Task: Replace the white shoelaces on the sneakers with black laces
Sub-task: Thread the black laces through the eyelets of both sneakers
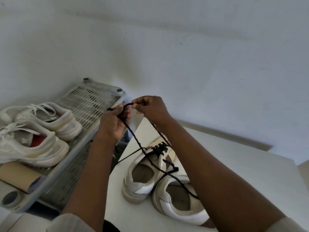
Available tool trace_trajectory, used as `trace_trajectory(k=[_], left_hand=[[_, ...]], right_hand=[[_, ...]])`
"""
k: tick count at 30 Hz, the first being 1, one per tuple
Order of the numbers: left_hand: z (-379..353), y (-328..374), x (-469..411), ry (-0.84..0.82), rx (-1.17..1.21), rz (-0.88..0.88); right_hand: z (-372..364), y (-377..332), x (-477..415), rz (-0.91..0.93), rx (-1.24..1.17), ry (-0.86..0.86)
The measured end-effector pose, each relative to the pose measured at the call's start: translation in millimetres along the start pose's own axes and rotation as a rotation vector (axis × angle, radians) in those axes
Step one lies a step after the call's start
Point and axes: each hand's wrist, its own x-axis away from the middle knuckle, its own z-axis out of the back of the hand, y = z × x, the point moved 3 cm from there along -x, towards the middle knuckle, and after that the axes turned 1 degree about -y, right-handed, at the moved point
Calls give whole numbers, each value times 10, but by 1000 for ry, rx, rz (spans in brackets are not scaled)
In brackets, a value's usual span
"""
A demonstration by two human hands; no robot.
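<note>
The black lace [133, 136] is threaded through the upper eyelets of one sneaker [142, 174] and climbs toward 12 o'clock, where both hands meet. The left hand [113, 124] has its grip clenched round a strand, while the right hand [151, 109] pinches the loop beside it. A second sneaker [178, 200] touches the first at 4 o'clock. The first sneaker's heel sits near the left edge of the desk [242, 161], and the white top stretches on toward 3 o'clock. At 9 o'clock, past that edge, a slatted rack [87, 101] carries two white-laced shoes [33, 148].

l hand [112, 124] & r hand [153, 110] pinch black lace [133, 137] above sneaker [142, 174] on table [242, 164]; 2nd sneaker [180, 205] alongside.
</note>
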Motion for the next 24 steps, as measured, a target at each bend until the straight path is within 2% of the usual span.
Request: trace_trajectory(k=[3, 5, 9, 13, 18, 22, 24], left_hand=[[-14, -50, -27, 49, -43, -55], [-59, -125, -24, 24, -43, -69], [-188, -248, 21, -46, -76, -73], [-366, -432, 116, -111, -244, -70], [-580, -836, 264, -274, -685, 5], [-699, -1116, 408, -320, -1184, -23], [-730, -1210, 474, -341, -1335, -22]], right_hand=[[279, 112, 168, -2, 60, -40], [594, 269, 385, -44, 101, -31], [1341, 776, 1112, -200, 168, 89], [1814, 1271, 1915, -353, 341, 37], [1897, 1462, 2378, -367, 305, 119], [1859, 1517, 2407, -287, 422, 83], [1841, 1532, 2390, -256, 503, 46]])
